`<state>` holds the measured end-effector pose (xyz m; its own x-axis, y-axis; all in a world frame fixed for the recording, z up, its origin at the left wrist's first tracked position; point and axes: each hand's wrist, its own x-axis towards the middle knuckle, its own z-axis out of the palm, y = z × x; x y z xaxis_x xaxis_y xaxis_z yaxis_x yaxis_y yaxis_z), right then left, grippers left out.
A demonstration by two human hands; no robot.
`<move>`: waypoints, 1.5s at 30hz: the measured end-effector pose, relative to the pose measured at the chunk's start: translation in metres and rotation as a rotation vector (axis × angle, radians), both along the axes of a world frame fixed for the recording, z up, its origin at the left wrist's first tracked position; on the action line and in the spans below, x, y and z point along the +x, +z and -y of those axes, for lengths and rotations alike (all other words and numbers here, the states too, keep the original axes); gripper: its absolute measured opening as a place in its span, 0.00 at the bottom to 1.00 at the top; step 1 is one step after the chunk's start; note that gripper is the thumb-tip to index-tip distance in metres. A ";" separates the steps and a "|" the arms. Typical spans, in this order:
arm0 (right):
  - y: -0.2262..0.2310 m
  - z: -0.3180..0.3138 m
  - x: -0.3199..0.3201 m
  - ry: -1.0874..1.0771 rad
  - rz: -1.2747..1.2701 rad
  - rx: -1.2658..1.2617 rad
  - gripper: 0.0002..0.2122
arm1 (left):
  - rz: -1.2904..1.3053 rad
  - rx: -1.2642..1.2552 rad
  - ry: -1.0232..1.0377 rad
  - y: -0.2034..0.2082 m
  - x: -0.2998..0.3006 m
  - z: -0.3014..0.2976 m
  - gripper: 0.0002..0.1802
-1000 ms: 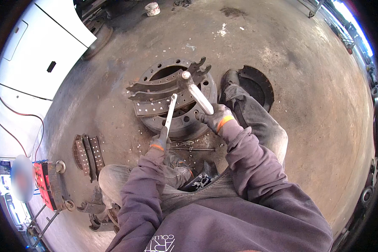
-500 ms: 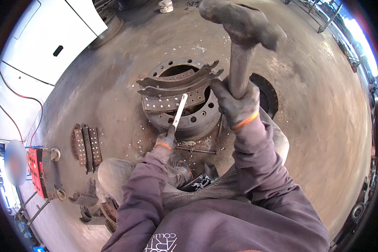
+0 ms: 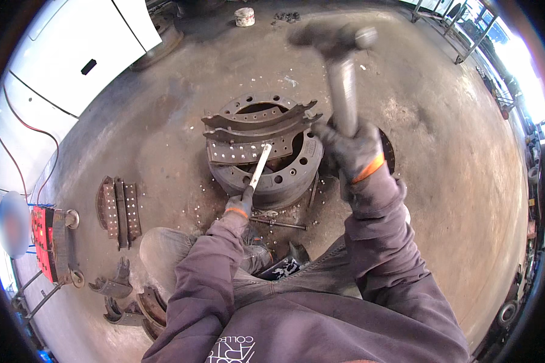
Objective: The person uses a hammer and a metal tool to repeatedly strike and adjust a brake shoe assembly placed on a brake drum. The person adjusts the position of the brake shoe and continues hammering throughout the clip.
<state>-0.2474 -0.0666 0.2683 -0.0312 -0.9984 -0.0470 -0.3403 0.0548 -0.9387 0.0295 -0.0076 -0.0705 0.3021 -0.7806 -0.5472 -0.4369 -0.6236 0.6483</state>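
Spare brake shoes point(image 3: 118, 210) lie in a row on the concrete floor point(image 3: 442, 199). A red tool box point(image 3: 42, 233) stands just beside them. A small white tub point(image 3: 244, 16) sits well apart, near a white panel point(image 3: 72, 54).

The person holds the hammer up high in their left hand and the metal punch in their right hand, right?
Not quite: the hands are swapped. In the head view, the right hand holds the hammer up high, and the left hand holds the metal punch against the brake shoe lying on the drum.
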 end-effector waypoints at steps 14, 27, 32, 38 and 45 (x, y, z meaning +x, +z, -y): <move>-0.177 -0.014 -0.003 0.293 -0.345 0.484 0.31 | -0.222 -0.039 0.137 0.026 0.004 0.003 0.41; -0.171 -0.021 -0.020 0.176 -0.274 0.388 0.30 | -0.200 0.029 0.155 0.051 -0.006 0.006 0.38; -0.173 -0.022 -0.011 0.222 -0.445 0.236 0.28 | -0.237 0.021 0.181 0.051 -0.009 0.006 0.38; -0.182 -0.024 -0.002 0.207 -0.376 0.338 0.29 | -0.086 0.008 0.040 0.033 -0.003 0.013 0.41; -0.116 -0.034 0.005 -0.005 0.152 0.038 0.13 | 0.252 -0.107 -0.145 0.032 -0.009 0.004 0.37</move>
<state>-0.2419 -0.0325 0.1524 -0.0261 -0.9956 -0.0895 -0.1937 0.0929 -0.9766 0.0202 -0.0111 -0.0381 0.2992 -0.8744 -0.3819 -0.6716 -0.4773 0.5666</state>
